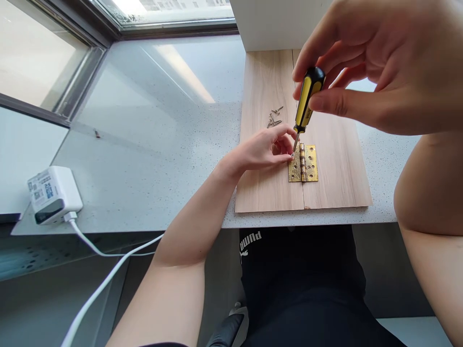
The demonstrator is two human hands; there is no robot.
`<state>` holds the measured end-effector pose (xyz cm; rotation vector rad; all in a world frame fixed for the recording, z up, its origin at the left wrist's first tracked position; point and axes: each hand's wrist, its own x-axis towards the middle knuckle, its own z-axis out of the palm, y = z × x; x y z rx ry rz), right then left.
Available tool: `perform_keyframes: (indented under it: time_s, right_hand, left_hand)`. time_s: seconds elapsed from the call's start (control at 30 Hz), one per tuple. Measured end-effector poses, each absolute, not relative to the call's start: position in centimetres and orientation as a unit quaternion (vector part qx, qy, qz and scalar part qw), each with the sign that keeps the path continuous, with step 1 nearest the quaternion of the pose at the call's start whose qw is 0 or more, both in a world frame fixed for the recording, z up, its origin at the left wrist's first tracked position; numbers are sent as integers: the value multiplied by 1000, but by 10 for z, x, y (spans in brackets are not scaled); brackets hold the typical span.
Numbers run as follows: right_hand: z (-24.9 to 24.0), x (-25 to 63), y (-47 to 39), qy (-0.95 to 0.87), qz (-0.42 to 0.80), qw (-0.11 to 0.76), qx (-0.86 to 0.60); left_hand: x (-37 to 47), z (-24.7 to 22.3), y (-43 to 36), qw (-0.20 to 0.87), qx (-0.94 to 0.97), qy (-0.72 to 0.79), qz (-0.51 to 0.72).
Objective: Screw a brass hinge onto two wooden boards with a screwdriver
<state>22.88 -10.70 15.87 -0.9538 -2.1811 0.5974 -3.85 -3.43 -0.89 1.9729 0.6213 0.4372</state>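
A yellow and black screwdriver (306, 99) is pinched by its handle in the fingers of my right hand (383, 67). Its shaft points down at the upper left hole of a brass butt hinge (303, 166). My left hand (269, 147) is closed at that same corner, thumb and fingertips pinching a small screw (292, 155) at the screwdriver's tip. The hinge lies unfolded across the seam between two wood-grain boards (267, 188), its knuckle roughly along the seam. Several loose screws (275, 120) lie on the left board, just beyond my left hand.
Under the boards is a white speckled countertop (162, 144). A white power adapter (54, 195) with a white cable (108, 274) sits at the far left. Window frames (119, 36) border the back and left; a white panel (278, 24) stands behind the boards.
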Motion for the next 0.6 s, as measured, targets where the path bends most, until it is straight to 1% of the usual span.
perform_keyframes:
  time_s: [0.1, 0.6]
  right_hand:
    - [156, 228, -103, -891, 153, 234, -357]
    - [152, 229, -97, -900, 141, 232, -340]
  left_hand:
    - [-40, -11, -33, 494, 815, 243, 183]
    - [-39, -8, -31, 473, 830, 225, 189]
